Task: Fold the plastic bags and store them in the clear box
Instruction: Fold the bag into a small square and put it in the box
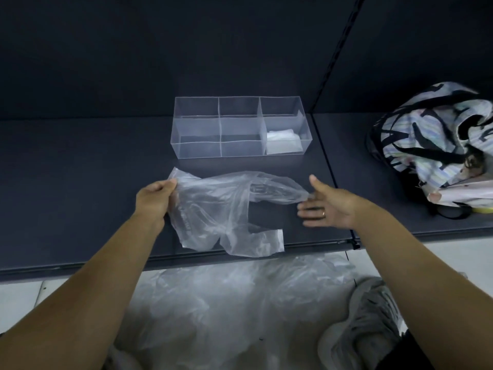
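Observation:
A clear plastic bag (213, 206) lies spread on the dark shelf in front of me. My left hand (153, 200) pinches its upper left corner. My right hand (328, 205) is flat and open, fingers pointing left, touching the tip of the bag's upper handle. Behind the bag stands the clear box (240, 126) with several compartments. A folded white bag (282, 141) rests in its front right compartment. The other compartments look empty.
A heap of loose clear bags (240, 303) lies on the floor below the shelf edge (186, 259). A grey shoe (365, 321) is at the lower right. A striped tote bag (440, 145) sits on the shelf at the right.

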